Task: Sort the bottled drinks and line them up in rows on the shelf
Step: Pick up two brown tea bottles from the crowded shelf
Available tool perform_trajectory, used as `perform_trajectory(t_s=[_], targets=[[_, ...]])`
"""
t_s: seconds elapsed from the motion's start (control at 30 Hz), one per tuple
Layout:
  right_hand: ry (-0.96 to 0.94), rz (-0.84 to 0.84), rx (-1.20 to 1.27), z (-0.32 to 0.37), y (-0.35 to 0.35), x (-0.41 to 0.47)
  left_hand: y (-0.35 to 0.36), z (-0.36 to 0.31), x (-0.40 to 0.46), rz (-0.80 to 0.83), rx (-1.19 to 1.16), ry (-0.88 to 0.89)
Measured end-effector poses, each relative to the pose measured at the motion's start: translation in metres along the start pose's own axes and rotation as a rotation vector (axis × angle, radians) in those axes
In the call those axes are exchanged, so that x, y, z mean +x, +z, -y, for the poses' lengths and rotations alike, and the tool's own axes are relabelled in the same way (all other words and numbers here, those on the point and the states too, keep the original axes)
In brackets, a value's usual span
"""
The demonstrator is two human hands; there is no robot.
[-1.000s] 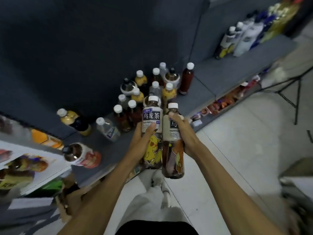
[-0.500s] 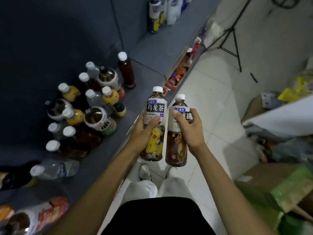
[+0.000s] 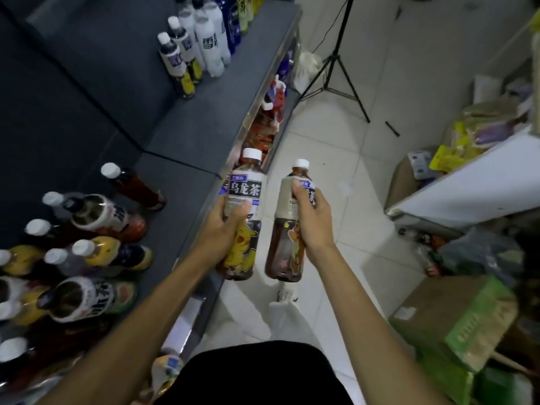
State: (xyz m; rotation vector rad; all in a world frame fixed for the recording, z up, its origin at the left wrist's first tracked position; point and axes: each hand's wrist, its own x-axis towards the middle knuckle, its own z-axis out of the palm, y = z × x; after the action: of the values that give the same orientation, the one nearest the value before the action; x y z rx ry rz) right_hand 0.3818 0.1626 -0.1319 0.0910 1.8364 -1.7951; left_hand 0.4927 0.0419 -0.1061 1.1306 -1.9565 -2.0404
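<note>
While one sorted row (image 3: 201, 45) stands far along the shelf (image 3: 204, 118), a mixed cluster (image 3: 84, 252) remains unsorted. Left hand (image 3: 223, 229) and right hand (image 3: 314, 223) each grasp a tea bottle, left bottle (image 3: 244, 200) and right bottle (image 3: 287, 229) both off the shelf, unplaced.

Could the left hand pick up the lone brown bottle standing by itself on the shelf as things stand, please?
Probably not yet: the left hand is closed around a tea bottle. The lone brown bottle stands clear of its neighbours, so the way is otherwise free.
</note>
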Motion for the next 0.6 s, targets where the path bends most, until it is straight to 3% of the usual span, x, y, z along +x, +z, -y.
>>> perform_trajectory(t_s=[0.2,0.6], targets=[[-0.021,0.102,-0.073,0.039,-0.004,0.058,0.026,-0.026,0.048,-0.075,-0.146,0.061],[-0.073,0.177,-0.24,0.098,0.038,0.173,0.026,-0.051,0.173,-0.124,-0.256,-0.023]])
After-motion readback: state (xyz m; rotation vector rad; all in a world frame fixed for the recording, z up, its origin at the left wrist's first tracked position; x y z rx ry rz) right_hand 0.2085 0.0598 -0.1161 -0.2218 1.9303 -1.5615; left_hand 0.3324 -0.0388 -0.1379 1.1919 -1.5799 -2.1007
